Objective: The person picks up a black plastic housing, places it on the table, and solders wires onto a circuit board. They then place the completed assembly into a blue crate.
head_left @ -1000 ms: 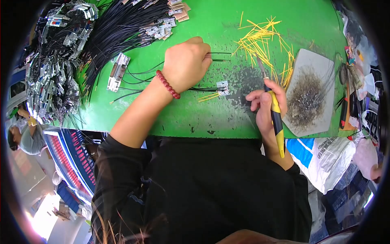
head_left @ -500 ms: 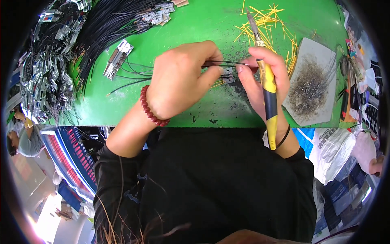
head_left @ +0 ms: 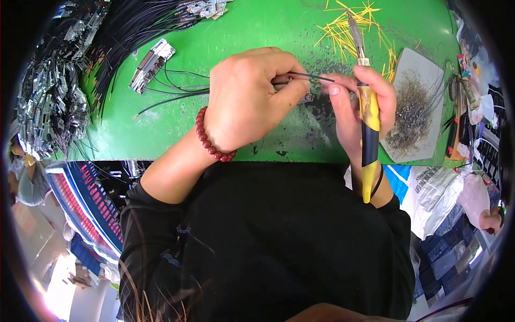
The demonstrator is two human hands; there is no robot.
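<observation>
My left hand (head_left: 252,99), with a red bead bracelet at the wrist, pinches thin black wires (head_left: 314,77) between thumb and fingers. One wire reaches right, its tip by the thumb and fingertip of my right hand (head_left: 348,123); whether they grip it I cannot tell. Lodged among the right hand's fingers is a soldering iron (head_left: 370,115) with a yellow and black handle, metal tip pointing away from me. Other wires run left from under my left hand to a small silvery metal part (head_left: 152,65). Another small metal piece (head_left: 308,98) lies partly hidden behind the left thumb.
Yellow thin sticks (head_left: 357,24) lie scattered at the far right. A grey slab (head_left: 429,67) with dark residue sits right of my right hand. Bundled black wires (head_left: 137,32) and piled metal parts (head_left: 51,107) fill the left of the green table (head_left: 177,126). Tools (head_left: 456,129) line the right edge.
My right hand and the soldering iron have shifted right, with the thumb farther from the left hand. The left hand has moved slightly right and up, still holding the wires. The view has shifted a little.
</observation>
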